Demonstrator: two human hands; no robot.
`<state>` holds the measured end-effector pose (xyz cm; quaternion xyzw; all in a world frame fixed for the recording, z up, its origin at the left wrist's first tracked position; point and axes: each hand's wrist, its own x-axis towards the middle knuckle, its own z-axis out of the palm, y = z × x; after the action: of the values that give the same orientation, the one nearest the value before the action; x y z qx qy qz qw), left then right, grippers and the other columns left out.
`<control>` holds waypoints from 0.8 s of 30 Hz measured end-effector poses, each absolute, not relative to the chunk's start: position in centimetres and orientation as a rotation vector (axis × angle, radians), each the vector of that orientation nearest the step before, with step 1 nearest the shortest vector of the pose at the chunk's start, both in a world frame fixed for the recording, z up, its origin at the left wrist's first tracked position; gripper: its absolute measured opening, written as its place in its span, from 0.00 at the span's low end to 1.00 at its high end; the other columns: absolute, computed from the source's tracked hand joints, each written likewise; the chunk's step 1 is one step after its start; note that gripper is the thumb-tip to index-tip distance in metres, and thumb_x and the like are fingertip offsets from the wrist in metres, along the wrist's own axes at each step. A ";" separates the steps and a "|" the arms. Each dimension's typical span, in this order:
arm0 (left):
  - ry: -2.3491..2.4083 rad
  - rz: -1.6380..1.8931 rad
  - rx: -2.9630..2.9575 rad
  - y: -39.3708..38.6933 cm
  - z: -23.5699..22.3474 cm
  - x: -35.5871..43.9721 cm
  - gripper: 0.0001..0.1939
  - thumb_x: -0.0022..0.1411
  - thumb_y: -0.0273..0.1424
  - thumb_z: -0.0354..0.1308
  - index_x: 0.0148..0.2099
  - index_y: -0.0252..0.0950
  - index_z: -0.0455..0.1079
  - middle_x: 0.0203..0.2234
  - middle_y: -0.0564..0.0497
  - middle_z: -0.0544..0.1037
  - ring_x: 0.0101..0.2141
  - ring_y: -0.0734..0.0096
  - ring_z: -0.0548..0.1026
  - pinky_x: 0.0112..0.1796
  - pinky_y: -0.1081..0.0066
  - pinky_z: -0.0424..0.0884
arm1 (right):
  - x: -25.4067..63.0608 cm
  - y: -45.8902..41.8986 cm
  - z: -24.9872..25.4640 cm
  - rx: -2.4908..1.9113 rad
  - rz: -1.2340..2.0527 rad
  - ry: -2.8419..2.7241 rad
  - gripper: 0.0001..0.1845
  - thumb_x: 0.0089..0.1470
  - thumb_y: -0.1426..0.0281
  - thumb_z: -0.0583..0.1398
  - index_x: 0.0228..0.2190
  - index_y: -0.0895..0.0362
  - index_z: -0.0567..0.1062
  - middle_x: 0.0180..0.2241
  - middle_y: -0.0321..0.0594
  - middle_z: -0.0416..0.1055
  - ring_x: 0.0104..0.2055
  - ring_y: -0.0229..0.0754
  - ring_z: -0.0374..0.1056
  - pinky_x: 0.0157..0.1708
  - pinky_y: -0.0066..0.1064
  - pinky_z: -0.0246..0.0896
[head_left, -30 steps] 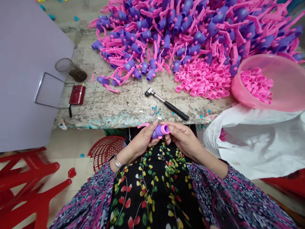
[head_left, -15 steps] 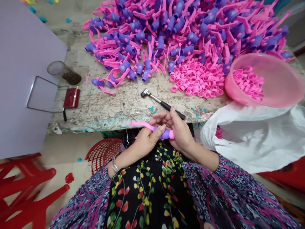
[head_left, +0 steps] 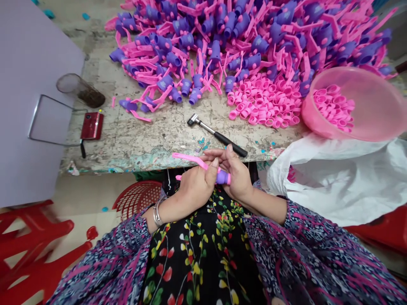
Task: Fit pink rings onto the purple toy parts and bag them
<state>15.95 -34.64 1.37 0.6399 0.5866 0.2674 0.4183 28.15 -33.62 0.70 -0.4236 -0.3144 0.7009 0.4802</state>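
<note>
In the head view, just below the middle of the frame, the left hand [head_left: 197,186] is wrapped around a purple and pink piece [head_left: 223,177], with its thumb on top. The right hand [head_left: 239,176] is cupped against the piece's right end; I can't tell if it is squeezing. A long pink arm on the piece sticks out to the upper left.

On the right side, a big pink bowl [head_left: 313,123] has lots of little pink rings [head_left: 333,106] bunched in its left part. Below it, a white sack [head_left: 340,199] hangs open, with a bit of something pink inside. At the left, a see-through cup [head_left: 68,84] has dark brown stuff at one end. Lower left, a red basket [head_left: 140,197] full of holes sits below the tabletop [head_left: 152,140]; I can't see what it holds.
</note>
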 end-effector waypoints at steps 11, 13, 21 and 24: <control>1.488 0.323 1.786 -34.7 1.7 16.3 0.28 0.71 0.45 0.36 0.48 0.35 0.73 0.37 0.42 0.79 0.42 0.54 0.76 0.42 0.63 0.67 | 28.3 -34.3 -0.9 -1.033 1.633 -0.837 0.27 0.61 0.47 0.51 0.39 0.53 0.78 0.35 0.41 0.76 0.39 0.42 0.73 0.41 0.36 0.68; 1.505 0.279 1.766 -34.7 2.0 16.2 0.27 0.70 0.46 0.38 0.46 0.36 0.74 0.32 0.43 0.78 0.39 0.54 0.76 0.38 0.65 0.66 | 28.3 -34.5 -1.1 -1.025 1.632 -0.854 0.24 0.61 0.49 0.52 0.41 0.53 0.78 0.35 0.41 0.76 0.37 0.41 0.72 0.40 0.35 0.68; 1.430 0.402 1.701 -34.5 1.0 16.0 0.26 0.69 0.46 0.38 0.40 0.36 0.72 0.39 0.43 0.77 0.42 0.56 0.75 0.42 0.63 0.68 | 28.2 -34.1 -0.4 -1.033 1.698 -0.829 0.28 0.62 0.46 0.49 0.44 0.53 0.77 0.36 0.41 0.76 0.36 0.42 0.72 0.37 0.35 0.69; 1.342 0.546 1.380 -34.2 0.3 16.0 0.26 0.68 0.50 0.40 0.36 0.36 0.69 0.37 0.44 0.76 0.42 0.59 0.74 0.42 0.63 0.71 | 28.3 -33.4 0.5 -1.009 1.770 -0.808 0.37 0.61 0.41 0.42 0.45 0.53 0.77 0.37 0.44 0.77 0.37 0.44 0.73 0.38 0.37 0.69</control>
<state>15.96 -34.21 0.33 0.5804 0.5644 0.2297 0.5402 28.33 -33.38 0.48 -0.4092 -0.3277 0.7184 0.4573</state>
